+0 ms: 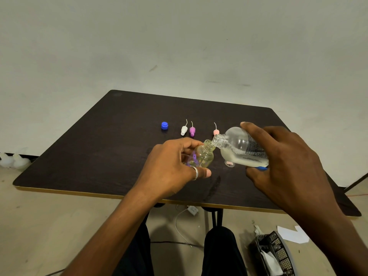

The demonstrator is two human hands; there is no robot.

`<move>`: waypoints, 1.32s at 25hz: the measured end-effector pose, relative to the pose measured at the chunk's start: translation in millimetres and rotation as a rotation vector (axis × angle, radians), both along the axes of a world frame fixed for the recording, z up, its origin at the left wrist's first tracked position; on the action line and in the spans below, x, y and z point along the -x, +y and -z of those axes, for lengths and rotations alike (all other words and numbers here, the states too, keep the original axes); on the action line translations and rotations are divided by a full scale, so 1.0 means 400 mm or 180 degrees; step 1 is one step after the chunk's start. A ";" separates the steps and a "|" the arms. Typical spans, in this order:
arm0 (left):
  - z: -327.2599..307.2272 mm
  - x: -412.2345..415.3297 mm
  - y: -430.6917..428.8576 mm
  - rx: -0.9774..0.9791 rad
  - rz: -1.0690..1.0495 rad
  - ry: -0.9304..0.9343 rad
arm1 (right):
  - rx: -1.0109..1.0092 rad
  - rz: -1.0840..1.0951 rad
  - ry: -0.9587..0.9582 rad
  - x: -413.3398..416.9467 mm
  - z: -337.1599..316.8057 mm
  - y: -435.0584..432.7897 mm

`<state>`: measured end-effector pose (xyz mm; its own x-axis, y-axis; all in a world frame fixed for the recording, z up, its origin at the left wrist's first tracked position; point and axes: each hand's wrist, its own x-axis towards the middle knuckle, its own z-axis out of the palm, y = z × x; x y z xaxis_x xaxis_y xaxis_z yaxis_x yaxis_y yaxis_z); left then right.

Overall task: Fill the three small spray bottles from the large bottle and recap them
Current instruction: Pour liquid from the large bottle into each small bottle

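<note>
My right hand (282,156) grips the large clear bottle (239,148), tipped sideways with its open neck touching the mouth of a small spray bottle (203,156). My left hand (173,168) holds that small bottle tilted; it has a purple print and pale yellowish liquid inside. Whitish liquid pools in the large bottle's lower side. Part of another small bottle (230,163) with a pink mark shows under the large one. On the dark table (99,152) lie a blue cap (164,125) and three spray tops: white (184,130), purple (192,130) and pink (216,131). A third small bottle is hidden.
A wet streak (215,184) marks the table near its front edge. On the floor are a black mesh basket (274,253), white paper (292,234), a white charger with cable (192,210) and white objects (12,160) at far left by the wall.
</note>
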<state>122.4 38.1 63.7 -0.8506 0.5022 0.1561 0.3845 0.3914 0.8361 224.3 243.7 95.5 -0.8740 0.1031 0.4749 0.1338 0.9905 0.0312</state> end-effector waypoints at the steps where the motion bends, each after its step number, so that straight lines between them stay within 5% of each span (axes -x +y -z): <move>1: 0.001 0.000 0.000 -0.0001 0.0000 0.0005 | -0.0006 0.0009 0.0003 -0.001 0.000 0.000; 33: 0.009 0.005 0.001 -0.0044 -0.0004 -0.0015 | -0.0056 0.0014 0.0016 0.001 0.004 0.001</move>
